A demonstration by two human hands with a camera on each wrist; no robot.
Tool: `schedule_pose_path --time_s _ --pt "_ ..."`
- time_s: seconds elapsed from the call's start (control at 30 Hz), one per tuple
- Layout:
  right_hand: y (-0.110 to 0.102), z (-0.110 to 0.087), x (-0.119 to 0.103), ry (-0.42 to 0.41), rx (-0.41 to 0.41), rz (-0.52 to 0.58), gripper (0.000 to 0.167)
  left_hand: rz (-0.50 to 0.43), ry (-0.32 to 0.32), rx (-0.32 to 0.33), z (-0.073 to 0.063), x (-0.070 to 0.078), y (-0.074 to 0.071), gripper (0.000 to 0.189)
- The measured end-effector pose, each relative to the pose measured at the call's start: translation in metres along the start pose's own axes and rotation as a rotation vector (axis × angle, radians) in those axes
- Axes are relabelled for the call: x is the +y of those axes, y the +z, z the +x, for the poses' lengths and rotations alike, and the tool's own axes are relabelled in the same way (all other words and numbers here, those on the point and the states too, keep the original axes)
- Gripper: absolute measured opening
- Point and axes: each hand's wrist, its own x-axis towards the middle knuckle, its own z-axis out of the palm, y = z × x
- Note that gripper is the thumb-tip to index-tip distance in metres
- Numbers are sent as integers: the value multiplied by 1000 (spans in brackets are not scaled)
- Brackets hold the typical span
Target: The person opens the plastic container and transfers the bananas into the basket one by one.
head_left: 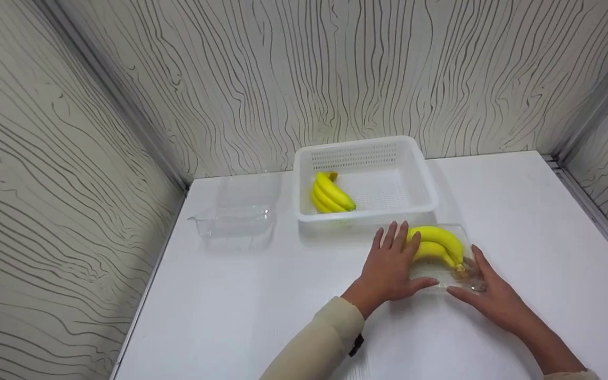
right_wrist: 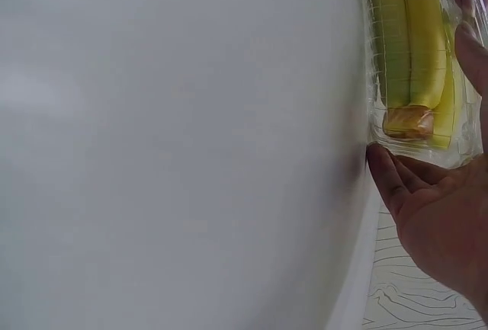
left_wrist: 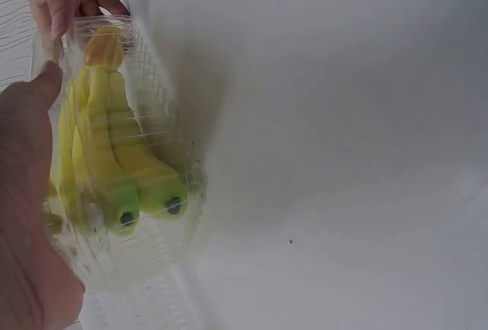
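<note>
Banana bunch under the hands: lies inside a clear plastic clamshell [head_left: 431, 279], on the tabletop just in front of the basket; the bunch [head_left: 437, 244] has its stem toward the right-hand end.
Clamshell lid: appears to be down over the fruit; whether the edges are snapped together cannot be told.
Work done: by judgement, this bunch is boxed, with closing either in progress or just complete.
Work outstanding: a second banana bunch [head_left: 330, 194] lies loose in the basket, outside any clamshell; a second clear clamshell [head_left: 240, 224] stands open, so about half of the visible fruit appears packed.
Left hand: rests over the left end of the boxed bunch [head_left: 390, 268], fingers straight and spread, thumb extended along the near edge; wide, not clenched.
Right hand: set against the stem end and near corner [head_left: 495, 302], fingers extended along the end wall, thumb apart on the near side; wide, with no firm grip seen.
Forearms: both reach in from the near edge; a pale sleeve [head_left: 312, 340] covers the left.
Basket: white, perforated [head_left: 383, 190], behind the boxed bunch.
Tabletop: white [head_left: 209, 322], backed by wood-grain-patterned panels [head_left: 314, 68].
</note>
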Motion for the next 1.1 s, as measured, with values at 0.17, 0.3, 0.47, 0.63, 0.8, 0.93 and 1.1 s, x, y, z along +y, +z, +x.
schedule_pose_path --time_s 0.17,0.3,0.47,0.63,0.8,0.93,1.1 --pt "-3 2 2 -36 -11 41 127 -16 5 19 0 0 2 95" --pt "-6 2 2 -80 -41 96 125 5 4 24 0 1 2 91" --pt "-7 2 1 -99 -55 117 123 25 4 36 -2 1 1 90" --pt "-6 2 1 -82 -55 129 124 25 -1 41 -3 1 2 89" --pt "-8 2 3 -51 -48 156 122 2 3 51 -3 1 2 88" --pt "-8 2 5 -42 -60 181 121 -2 10 53 -3 1 2 87" --pt "-7 1 8 -29 -82 203 118 1 11 52 -3 0 4 88"
